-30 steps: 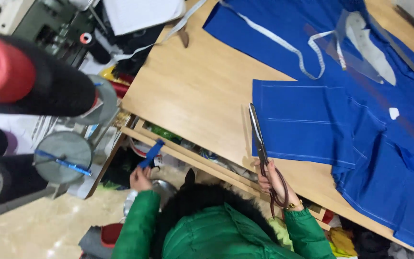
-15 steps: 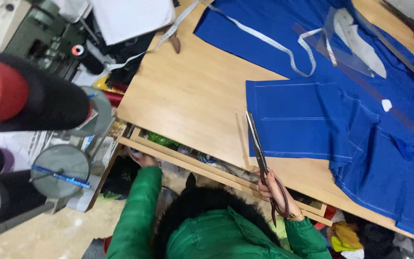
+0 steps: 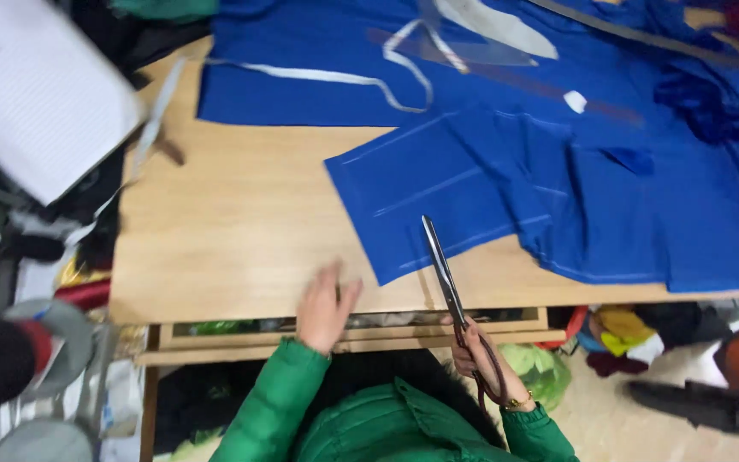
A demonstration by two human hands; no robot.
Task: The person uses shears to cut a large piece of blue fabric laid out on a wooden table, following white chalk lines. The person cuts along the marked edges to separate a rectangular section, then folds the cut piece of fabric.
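Observation:
My right hand [image 3: 479,358] grips the handles of long metal scissors [image 3: 443,267] at the table's front edge. Their blades are together and point away from me, with the tips lying on a corner of the blue fabric [image 3: 558,162]. My left hand [image 3: 325,310] rests on the bare front edge of the wooden table [image 3: 241,222], fingers spread, holding nothing. It sits a little left of the fabric's near corner. Both sleeves are green. A white strip [image 3: 335,77], a clear curved ruler [image 3: 481,34] and a small white chalk piece [image 3: 575,101] lie on the fabric farther back.
A white sheet [image 3: 36,111] hangs over the table's left end. A black and red thread spool [image 3: 2,359] and grey discs stand at lower left. An open shelf [image 3: 258,338] runs under the front edge. Coloured scraps [image 3: 617,329] lie on the floor at right.
My left hand has risen from below the table edge onto the table top. The view has shifted right and closer. The scissors stay in my right hand.

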